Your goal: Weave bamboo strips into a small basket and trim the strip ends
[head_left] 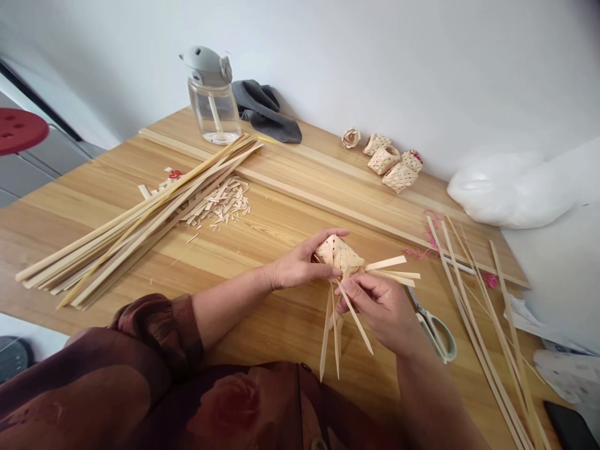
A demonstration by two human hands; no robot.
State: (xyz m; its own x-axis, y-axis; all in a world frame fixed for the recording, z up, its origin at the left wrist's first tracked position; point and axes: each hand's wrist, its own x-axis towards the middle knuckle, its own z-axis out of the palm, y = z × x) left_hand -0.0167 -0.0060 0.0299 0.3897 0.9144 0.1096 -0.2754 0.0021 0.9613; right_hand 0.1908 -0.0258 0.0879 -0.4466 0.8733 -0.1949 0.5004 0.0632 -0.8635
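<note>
Near the front of the table I hold a small woven basket [334, 251] of pale flat strips. My left hand [300, 259] wraps around its left side, thumb along the near edge. Several loose strip ends stick out of the weave to the right and toward me. With its fingers closed, my right hand [379, 303] pinches a pale strip [359, 319] at the basket's near right edge. The exact spot between thumb and finger is partly hidden. A pair of scissors [435, 331] with pale green handles lies just right of my right hand, its blades partly covered.
Long strips [154, 225] lie in a bundle at left, beside a heap of cut scraps [225, 203]. More long strips [487, 337] lie at right near a phone [569, 425]. Behind stand a water bottle [213, 106], a dark cloth [267, 112], several woven pieces [384, 159] and a white bag [510, 190].
</note>
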